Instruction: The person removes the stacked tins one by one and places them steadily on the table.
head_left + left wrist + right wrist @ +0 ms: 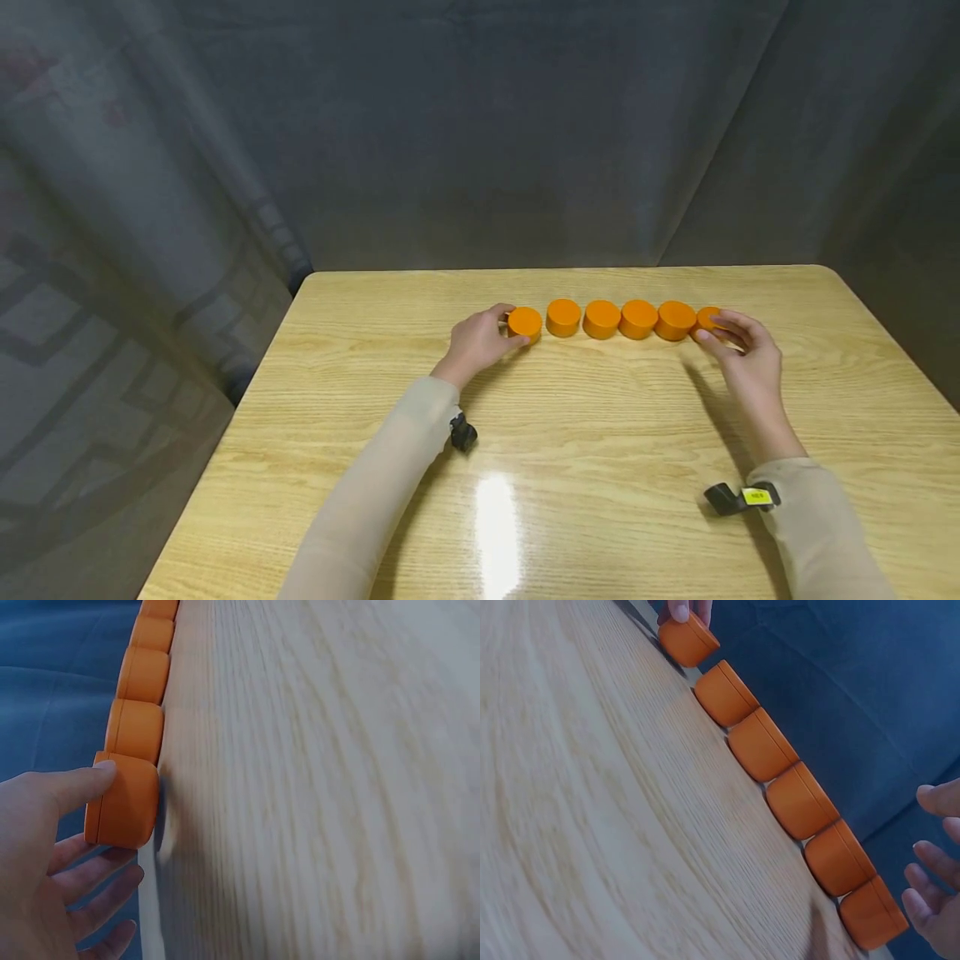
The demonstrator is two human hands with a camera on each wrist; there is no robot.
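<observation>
Left hand (pixel 476 342) grips end disc (pixel 525 323); right hand (pixel 742 354) beside.

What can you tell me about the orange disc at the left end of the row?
The leftmost orange disc is a short, smooth, matte round puck, plastic or painted wood by its look. It lies flat on the wooden table, set slightly apart from its neighbour. The left hand pinches it, thumb on its near side, fingers behind.
</observation>
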